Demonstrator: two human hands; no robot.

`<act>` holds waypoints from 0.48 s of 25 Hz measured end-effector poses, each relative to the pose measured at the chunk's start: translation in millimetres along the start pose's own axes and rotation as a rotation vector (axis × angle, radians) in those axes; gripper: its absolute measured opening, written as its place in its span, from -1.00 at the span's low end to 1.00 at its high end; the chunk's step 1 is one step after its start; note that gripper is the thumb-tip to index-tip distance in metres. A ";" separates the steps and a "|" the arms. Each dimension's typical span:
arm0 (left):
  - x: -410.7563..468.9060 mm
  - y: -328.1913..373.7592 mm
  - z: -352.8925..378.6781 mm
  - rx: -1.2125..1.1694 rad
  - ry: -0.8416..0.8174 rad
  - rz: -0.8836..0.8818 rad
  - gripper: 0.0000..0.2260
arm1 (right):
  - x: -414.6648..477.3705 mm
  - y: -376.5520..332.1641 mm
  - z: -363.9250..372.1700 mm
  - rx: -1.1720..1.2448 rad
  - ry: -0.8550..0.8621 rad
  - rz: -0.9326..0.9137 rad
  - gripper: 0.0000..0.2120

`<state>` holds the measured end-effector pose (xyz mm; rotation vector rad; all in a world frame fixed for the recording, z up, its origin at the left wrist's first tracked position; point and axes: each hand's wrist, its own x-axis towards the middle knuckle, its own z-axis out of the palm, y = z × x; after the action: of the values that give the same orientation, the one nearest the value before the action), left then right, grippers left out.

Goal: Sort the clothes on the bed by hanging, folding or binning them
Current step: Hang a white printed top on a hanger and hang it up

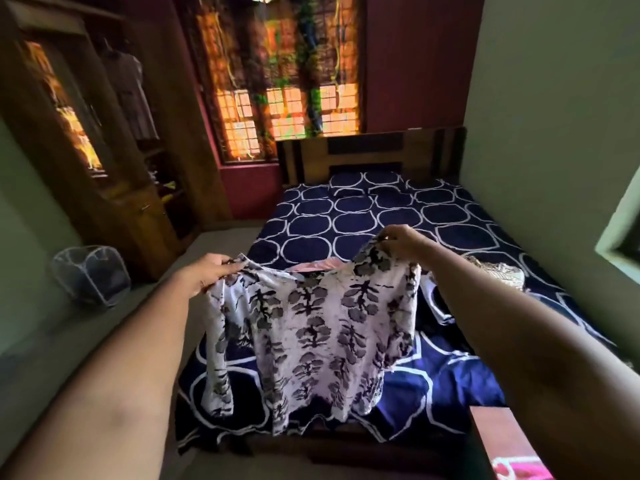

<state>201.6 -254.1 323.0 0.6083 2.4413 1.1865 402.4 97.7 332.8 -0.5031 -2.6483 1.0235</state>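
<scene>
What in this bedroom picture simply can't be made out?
All in the head view:
- Pink garment: mostly hidden behind the printed top.
- Gold-patterned cloth: partly behind the right forearm.
- Wardrobe clothes: too dark and blurred.
- Mesh basket: contents unclear through blur.
- Pink-and-red item: cut off by the bottom edge.

Window [277,109] w/ grille at far end, glowing orange thru patterned curtain [311,46]. Maroon wall [415,64] around it, pale green wall [554,116] on rt. Wooden stand [498,434] btm rt, pink-red fabric [519,471] on top.
</scene>
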 end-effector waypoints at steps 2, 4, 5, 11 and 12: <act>-15.7 -3.1 4.2 -0.178 -0.103 -0.114 -0.77 | -1.9 1.0 0.9 0.054 -0.095 0.016 -0.86; -27.5 -0.1 10.8 -0.255 -0.230 -0.238 -0.86 | -5.3 5.2 0.4 0.116 -0.181 0.007 -0.81; -30.2 1.8 14.0 -0.253 -0.297 -0.284 -0.86 | -7.1 7.8 -0.2 0.119 -0.222 0.011 -0.72; -19.8 1.4 36.3 -0.155 -0.493 -0.308 -0.69 | -30.8 34.1 -11.8 0.235 -0.493 0.200 -0.61; -16.6 2.1 40.8 -0.158 -0.510 -0.291 -0.64 | -34.1 40.4 -14.1 0.295 -0.499 0.218 -0.68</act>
<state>236.1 -235.2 303.0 0.4252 1.9089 0.9533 447.4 120.2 311.4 -0.5347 -2.8126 1.7762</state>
